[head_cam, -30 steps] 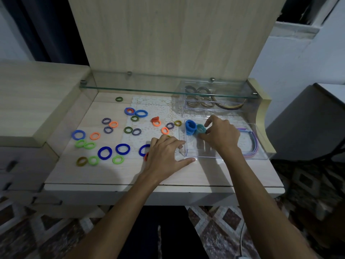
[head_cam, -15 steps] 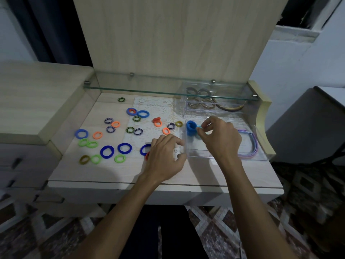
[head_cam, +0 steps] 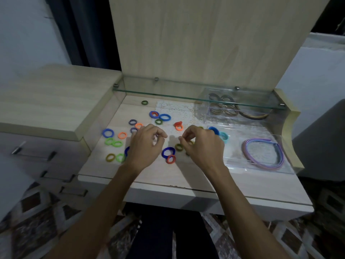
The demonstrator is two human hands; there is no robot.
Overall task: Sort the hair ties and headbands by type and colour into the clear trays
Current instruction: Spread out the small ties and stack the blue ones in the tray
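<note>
text: none legible; labels: none; brands: none; numbers: none; signs: none

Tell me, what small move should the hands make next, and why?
Probably the right hand should go down and pick the dark blue hair tie lying just in front of it, then carry it to the near clear tray, where blue ties already stand. Both hands hover with curled fingers over the loose ties; whether the left hand holds one is unclear.

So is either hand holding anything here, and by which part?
Cannot tell: left hand and right hand have fingertips curled as if pinching, but nothing shows between them.
</note>
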